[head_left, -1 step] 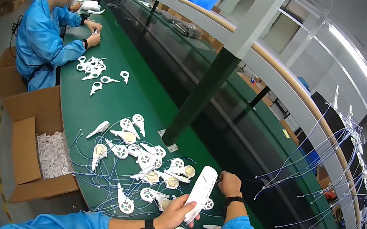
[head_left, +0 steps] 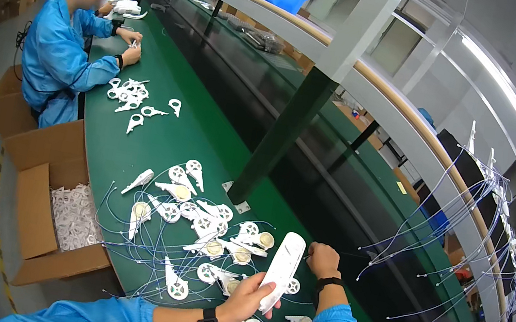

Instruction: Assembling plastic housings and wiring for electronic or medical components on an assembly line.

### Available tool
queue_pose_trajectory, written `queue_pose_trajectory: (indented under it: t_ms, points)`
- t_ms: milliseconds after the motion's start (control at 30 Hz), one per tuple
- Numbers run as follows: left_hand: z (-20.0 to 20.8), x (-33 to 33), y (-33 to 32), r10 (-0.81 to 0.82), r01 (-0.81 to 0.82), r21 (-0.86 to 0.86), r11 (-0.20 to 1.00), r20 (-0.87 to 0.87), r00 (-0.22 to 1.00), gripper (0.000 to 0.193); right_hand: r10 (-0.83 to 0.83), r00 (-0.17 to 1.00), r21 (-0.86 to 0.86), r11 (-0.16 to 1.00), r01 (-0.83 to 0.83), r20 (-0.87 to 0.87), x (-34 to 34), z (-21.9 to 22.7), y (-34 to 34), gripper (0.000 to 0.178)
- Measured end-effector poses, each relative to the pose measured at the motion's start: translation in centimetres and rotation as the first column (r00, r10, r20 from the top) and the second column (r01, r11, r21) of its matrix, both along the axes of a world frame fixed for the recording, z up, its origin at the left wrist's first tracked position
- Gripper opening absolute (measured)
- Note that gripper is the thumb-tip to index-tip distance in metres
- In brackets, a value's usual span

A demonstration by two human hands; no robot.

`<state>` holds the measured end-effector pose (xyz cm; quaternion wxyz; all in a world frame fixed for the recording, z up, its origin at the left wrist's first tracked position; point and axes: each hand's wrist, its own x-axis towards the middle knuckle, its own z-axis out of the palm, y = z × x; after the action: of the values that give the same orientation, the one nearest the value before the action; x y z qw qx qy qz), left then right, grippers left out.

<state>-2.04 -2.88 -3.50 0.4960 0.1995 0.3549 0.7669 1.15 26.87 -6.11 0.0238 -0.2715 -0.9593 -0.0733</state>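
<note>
My left hand (head_left: 247, 302) grips a long white plastic shell (head_left: 284, 266) with rounded ends, held up at a tilt over the green table. Close to the shell's upper right side, my right hand (head_left: 323, 261) is closed; a small dark tip shows at its fingers, too small to name. Beneath and left of my hands lie several white wheel-shaped plastic parts with pointed arms (head_left: 205, 224). Thin bluish cables (head_left: 156, 250) trail among them and over the table's near left edge.
Left of the table stands an open cardboard box (head_left: 57, 263) of small white parts. A co-worker (head_left: 71, 45) in blue handles something farther up the table, beside white ring parts (head_left: 128, 95). A dark green post (head_left: 283, 138) rises past my parts; cables (head_left: 462, 218) hang from the right shelf.
</note>
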Motion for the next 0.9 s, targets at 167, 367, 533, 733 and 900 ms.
queue_pose_trajectory:
  t_ms: [167,367,533,733,900]
  points:
    - [0.2,-0.2,0.2,0.032,-0.032,0.003,0.999,-0.02,0.999,0.025,0.06,0.997,0.083,0.995,-0.063,0.041,2.8,0.4,-0.5,0.01]
    - [-0.6,-0.6,0.3,0.077,-0.077,0.023,0.997,-0.009,0.997,0.024,-0.045,0.855,-0.026,0.999,0.037,-0.517,6.7,2.4,-3.4,0.006]
    - [-0.5,-0.3,0.8,0.074,-0.073,0.036,0.997,-0.023,0.997,0.025,-0.251,0.525,-0.31,0.95,-0.026,-0.813,12.4,6.1,-6.2,0.006]
    - [-0.4,-0.8,0.5,0.1,-0.099,0.031,0.995,-0.033,0.994,0.025,-0.217,0.277,-0.306,0.89,-0.337,-0.936,17.6,12.5,-17.6,0.009]
    - [-0.7,-0.5,0.9,0.118,-0.117,0.017,0.993,-0.041,0.992,0.023,-0.159,0.294,-0.303,0.781,-0.546,-0.942,21.1,11.3,-24.6,0.018]
